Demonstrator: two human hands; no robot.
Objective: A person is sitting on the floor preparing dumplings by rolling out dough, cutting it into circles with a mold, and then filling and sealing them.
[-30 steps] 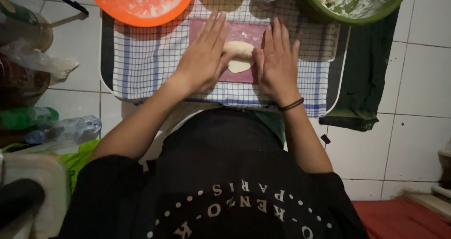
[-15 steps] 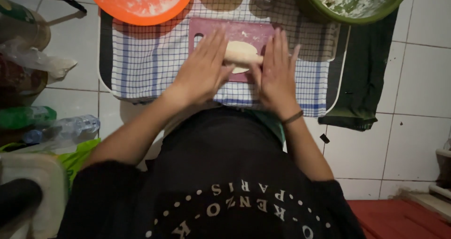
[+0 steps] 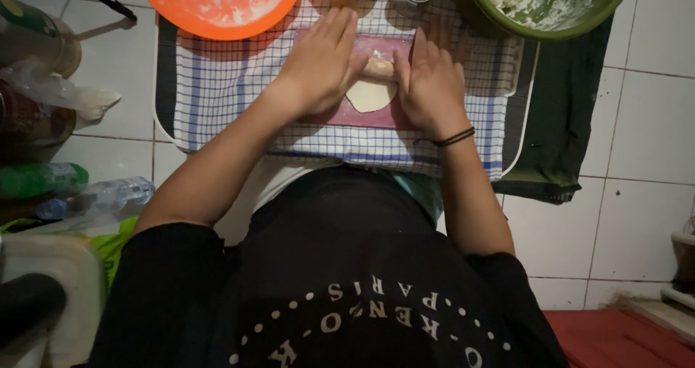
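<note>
Rolling has advanced: both flat, open hands, left hand and right hand, now press dough farther up the board, exposing a flattened edge.

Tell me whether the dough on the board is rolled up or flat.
Partly rolled: the dough lies flat at its near end, its far end curled into a roll under the left hand and right hand.

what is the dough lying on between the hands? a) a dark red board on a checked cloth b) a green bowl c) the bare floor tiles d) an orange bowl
a: the pale dough lies on the dark red board set on the checked cloth, with the left hand and right hand flat on either side.
</note>
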